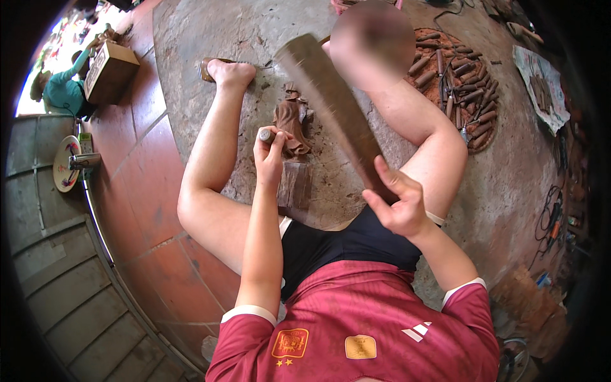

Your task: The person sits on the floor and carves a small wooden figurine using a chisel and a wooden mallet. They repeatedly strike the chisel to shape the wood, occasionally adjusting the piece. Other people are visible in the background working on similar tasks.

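Observation:
My left hand [270, 158] is closed around a carving chisel; the round butt of its handle [267, 135] faces up toward me. Beneath and beside that hand stands a reddish-brown wooden carving [290, 118] with draped, folded shapes. The chisel's cutting end is hidden behind my fingers. A squared wooden block [294, 184] forms the near end of the piece, between my legs. In my right hand [403, 205] is the narrow end of a long wooden mallet [334, 111]. Its broad head is raised up and to the left, apart from the chisel.
Beyond my right knee, many wooden-handled chisels [472, 97] lie in a round, shaving-strewn patch. A paper sheet [554, 114] with more tools is farther right, near cables [548, 223]. At far left, a person in teal [63, 94] is beside a wooden box [114, 73]. Metal panels [57, 280] line the left.

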`<state>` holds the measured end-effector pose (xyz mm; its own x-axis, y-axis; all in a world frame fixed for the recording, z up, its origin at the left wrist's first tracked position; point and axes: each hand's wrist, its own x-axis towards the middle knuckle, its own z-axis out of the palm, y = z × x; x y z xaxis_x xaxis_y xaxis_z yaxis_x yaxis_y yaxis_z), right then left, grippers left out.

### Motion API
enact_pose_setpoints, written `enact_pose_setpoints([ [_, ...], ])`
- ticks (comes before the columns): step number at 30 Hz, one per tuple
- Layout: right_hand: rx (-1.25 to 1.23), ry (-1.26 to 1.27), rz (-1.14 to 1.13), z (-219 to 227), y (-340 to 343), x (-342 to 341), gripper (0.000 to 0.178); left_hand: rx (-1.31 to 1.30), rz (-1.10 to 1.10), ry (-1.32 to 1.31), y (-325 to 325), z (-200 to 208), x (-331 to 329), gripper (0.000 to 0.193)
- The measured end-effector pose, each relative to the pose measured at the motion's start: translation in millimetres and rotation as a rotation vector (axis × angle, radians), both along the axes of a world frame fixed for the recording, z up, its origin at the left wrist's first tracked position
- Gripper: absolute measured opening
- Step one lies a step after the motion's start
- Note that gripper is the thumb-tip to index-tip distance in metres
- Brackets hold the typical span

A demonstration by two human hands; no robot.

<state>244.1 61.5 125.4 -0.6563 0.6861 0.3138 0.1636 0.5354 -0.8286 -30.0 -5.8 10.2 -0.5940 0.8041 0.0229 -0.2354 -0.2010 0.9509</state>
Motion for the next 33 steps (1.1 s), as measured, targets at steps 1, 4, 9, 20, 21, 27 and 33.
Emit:
enact_pose_setpoints([
  [1, 0.001, 0.044, -0.018, 2, 4, -1, 0.069, 0.008, -0.001, -0.002, 1, 5, 1, 0.007],
  [4, -0.024, 0.096, -0.041, 5, 7, -1, 0.070, 0.024, -0.067, -0.084, -4, 2, -6, 0.006],
  [9, -0.015, 0.030, 0.017, 6, 2, -3, 0.070, 0.093, -0.076, -0.042, -3, -5, -3, 0.007],
  [20, -0.050, -0.031, 0.111, 14, -7, -17, 0.066, 0.045, -0.067, 0.047, -4, -2, -2, 0.005],
  [21, -0.051, -0.037, 0.112, 12, -6, -17, 0.066, 0.032, -0.063, 0.086, -4, -2, -3, 0.004],
  [27, -0.050, -0.058, 0.119, 10, -7, -22, 0.065, -0.046, -0.081, 0.092, -3, -6, -5, 0.006],
  [33, -0.065, -0.164, 0.122, 3, -17, -18, 0.065, 0.011, -0.063, 0.085, -1, -6, 6, 0.024],
])
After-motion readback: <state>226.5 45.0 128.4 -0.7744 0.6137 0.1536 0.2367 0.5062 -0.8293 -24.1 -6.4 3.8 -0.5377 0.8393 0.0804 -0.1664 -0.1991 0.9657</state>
